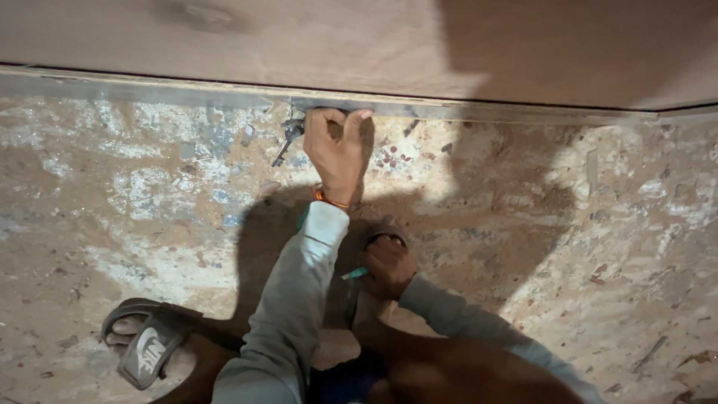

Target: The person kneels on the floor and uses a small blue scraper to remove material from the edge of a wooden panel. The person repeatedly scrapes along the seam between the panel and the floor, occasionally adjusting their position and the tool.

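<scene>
My left hand (336, 146) reaches forward to a grey metal strip (187, 91) that runs along the lower edge of a wooden board (314, 41). Its fingers are curled onto the strip's edge. An orange band circles that wrist. Close to my body, my right hand (389, 263) is closed around a green pencil (354, 274), whose tip points left. A small dark metal tool (287, 139) lies on the floor just left of my left hand, touching the strip.
The floor (598, 247) is rough, mottled stone with grit and small chips. My foot in a grey sandal (146, 348) rests at the lower left. My knee fills the bottom centre. A dark shadow covers the board's right part.
</scene>
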